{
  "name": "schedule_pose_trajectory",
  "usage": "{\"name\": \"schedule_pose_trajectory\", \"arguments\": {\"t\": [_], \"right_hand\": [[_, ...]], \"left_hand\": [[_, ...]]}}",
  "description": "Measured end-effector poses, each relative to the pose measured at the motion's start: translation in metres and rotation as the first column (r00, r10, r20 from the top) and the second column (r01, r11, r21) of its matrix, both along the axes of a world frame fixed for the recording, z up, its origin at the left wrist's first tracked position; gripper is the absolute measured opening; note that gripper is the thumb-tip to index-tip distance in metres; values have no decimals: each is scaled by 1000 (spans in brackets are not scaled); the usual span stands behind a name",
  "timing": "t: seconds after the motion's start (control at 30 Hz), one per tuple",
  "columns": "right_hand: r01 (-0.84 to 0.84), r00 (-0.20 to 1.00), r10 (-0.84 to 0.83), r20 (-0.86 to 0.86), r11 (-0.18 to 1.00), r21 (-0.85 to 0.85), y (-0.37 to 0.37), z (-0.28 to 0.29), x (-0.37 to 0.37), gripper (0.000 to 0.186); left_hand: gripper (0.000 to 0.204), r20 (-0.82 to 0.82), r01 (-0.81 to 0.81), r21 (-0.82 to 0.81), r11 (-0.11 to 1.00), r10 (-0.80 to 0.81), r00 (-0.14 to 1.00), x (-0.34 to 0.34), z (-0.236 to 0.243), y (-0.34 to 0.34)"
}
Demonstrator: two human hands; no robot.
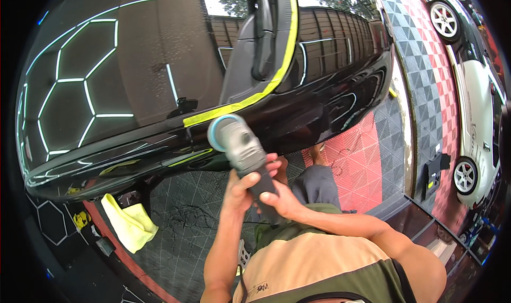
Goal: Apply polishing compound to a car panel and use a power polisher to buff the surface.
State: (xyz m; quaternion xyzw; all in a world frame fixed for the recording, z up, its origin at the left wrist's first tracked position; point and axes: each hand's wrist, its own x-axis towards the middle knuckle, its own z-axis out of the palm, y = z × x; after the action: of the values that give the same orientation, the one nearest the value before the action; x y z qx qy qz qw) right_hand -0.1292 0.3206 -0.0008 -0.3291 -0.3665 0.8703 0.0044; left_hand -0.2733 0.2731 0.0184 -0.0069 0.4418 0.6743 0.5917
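Both my hands are wrapped around one car polisher [246, 153], with a grey head, a dark handle and a round pad [217, 134] edged in blue. My left hand [240, 192] is closed round the handle from the left, and my right hand [283, 201] closes on it from the right. The pad is at the side of a glossy black car [303, 125], just below a strip of yellow masking tape [229, 110]. Whether it touches the paint I cannot tell. The tape runs along the windscreen base and up the window pillar.
A yellow cloth [129, 223] hangs at the lower left beside a red edge strip. Dark cables lie on the grey and red tiled floor [183, 212]. A white car [477, 117] stands at the far right, near a dark case [435, 175].
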Motion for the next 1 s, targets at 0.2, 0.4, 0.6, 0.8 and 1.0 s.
{"name": "schedule_pose_trajectory", "arguments": {"t": [0.2,0.4,0.6,0.8,1.0], "right_hand": [[-5,998,21,-67,973,230,-7,-10,-7,80],[35,994,-43,-99,996,-80,15,-13,17,79],[140,990,-138,30,988,-63,33,-19,42,77],[97,995,-97,4,995,15,45,-27,50,72],[107,994,-108,8,993,50,75,-32,63,74]], "left_hand": [[76,30,-16,19,1000,15,999,-8,-6,-18],[63,59,138,11,990,-139,989,8,-23,17],[54,118,176,11,984,-176,977,32,-32,53],[63,110,159,77,984,-167,980,41,-46,55],[62,75,181,79,980,-187,980,55,-55,86]]}}
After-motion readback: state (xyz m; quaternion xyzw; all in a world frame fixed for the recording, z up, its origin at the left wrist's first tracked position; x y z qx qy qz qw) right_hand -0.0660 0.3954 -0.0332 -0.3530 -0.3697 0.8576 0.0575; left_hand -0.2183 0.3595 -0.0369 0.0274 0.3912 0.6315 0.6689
